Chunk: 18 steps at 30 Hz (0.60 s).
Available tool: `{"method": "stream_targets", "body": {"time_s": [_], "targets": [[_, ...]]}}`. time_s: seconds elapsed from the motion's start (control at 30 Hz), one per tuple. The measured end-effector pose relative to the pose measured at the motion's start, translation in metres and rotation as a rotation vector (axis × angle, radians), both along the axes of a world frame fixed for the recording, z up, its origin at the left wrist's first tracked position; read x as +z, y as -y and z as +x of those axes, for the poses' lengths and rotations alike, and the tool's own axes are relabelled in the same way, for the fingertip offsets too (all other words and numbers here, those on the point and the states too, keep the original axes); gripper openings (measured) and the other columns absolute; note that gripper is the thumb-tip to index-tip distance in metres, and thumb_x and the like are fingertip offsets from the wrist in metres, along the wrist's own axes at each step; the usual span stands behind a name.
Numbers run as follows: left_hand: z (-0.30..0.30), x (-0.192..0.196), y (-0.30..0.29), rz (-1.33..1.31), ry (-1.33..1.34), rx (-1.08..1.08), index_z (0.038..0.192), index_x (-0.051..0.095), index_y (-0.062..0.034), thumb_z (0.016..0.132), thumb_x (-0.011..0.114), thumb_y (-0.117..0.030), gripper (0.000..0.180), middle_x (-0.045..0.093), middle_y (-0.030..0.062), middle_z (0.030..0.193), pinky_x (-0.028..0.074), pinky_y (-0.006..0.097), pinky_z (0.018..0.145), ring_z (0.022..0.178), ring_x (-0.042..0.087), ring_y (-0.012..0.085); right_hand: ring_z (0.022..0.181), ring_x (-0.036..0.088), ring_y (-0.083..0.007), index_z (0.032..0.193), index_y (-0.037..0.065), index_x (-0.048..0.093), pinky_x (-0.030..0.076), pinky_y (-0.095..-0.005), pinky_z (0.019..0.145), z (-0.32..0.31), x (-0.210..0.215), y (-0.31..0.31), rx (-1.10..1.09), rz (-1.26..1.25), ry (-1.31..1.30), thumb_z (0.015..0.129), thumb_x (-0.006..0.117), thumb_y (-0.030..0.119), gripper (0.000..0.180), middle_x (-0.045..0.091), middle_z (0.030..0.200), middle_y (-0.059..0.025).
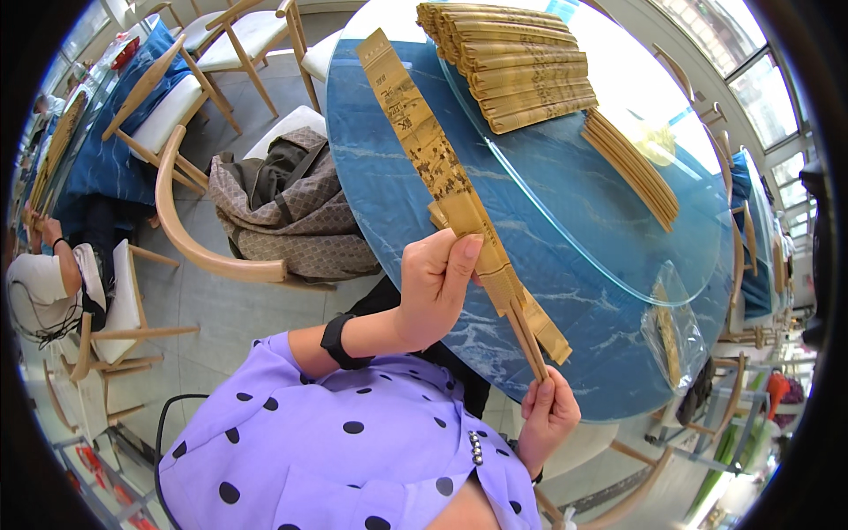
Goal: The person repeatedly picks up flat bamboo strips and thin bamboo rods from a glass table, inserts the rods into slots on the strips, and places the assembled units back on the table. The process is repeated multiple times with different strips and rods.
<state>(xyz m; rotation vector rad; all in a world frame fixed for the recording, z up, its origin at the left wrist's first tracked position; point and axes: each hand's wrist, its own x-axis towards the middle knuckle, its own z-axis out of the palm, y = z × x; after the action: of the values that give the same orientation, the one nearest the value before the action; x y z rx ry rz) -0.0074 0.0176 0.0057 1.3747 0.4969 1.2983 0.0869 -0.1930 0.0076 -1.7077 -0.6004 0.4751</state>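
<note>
My left hand [439, 281] is closed round a long gold paper chopstick sleeve [428, 150] with dark print, its thumb pressed on the front. Out of the sleeve's lower end run thin wooden chopsticks [527, 343]. Their ends are pinched between the thumb and fingers of my right hand [549, 415]. Behind the sleeve shows another gold strip [548, 329], partly hidden by it; I cannot tell whether it is held or lying on the table. The sleeve slants across the near left part of the table.
A blue marbled round table [380, 194] carries a glass turntable [530, 208]. On the turntable lie a stack of gold sleeves [521, 66] and a row of brown sticks [632, 168]. A clear plastic bag [673, 340] rests near the right edge. A chair [212, 256] with a brown bag [287, 208] stands left.
</note>
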Motion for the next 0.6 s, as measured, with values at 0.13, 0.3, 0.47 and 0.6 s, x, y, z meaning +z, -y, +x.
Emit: {"method": "stream_targets", "body": {"time_s": [0.13,0.3,0.47,0.6], "targets": [[0.002,-0.001,-0.002,0.047,0.012,-0.022,0.083,0.061,0.0034,0.107,0.054,-0.016,0.031,0.061,0.0056,0.068,0.044,0.025,0.054,0.061,0.057,0.0081,0.054,0.043,-0.0029,0.109,-0.007,0.067,0.029,-0.0184,0.047,0.000,0.003,0.002,0.009,0.024,-0.020,0.104,0.058,0.013,0.023,0.054,0.068,0.0008],[0.006,-0.013,0.001,-0.035,-0.015,-0.048,0.090,0.063,0.0025,0.109,0.050,-0.023,0.034,0.060,0.0024,0.071,0.043,0.023,0.055,0.062,0.053,0.0058,0.054,0.043,-0.0025,0.109,-0.007,0.067,0.028,-0.0183,0.046,0.004,0.000,-0.002,0.005,0.027,0.012,0.105,0.057,0.012,0.022,0.054,0.068,0.0011],[0.009,0.003,-0.023,-0.238,0.090,-0.138,0.101,0.062,-0.0019,0.112,0.036,-0.038,0.046,0.055,-0.0025,0.078,0.038,0.019,0.058,0.064,0.045,0.0020,0.053,0.044,-0.0029,0.108,-0.007,0.068,0.030,-0.0186,0.046,0.004,0.007,0.005,0.022,0.004,-0.066,0.104,0.059,0.013,0.022,0.055,0.067,0.0006],[0.010,0.006,-0.020,-0.351,0.225,-0.115,0.109,0.058,-0.0021,0.112,0.030,-0.042,0.048,0.052,-0.0009,0.081,0.033,0.021,0.061,0.066,0.038,0.0055,0.053,0.044,-0.0034,0.107,-0.008,0.069,0.031,-0.0191,0.045,0.007,0.017,0.011,0.062,0.003,-0.130,0.102,0.061,0.011,0.021,0.055,0.067,-0.0001]]}}
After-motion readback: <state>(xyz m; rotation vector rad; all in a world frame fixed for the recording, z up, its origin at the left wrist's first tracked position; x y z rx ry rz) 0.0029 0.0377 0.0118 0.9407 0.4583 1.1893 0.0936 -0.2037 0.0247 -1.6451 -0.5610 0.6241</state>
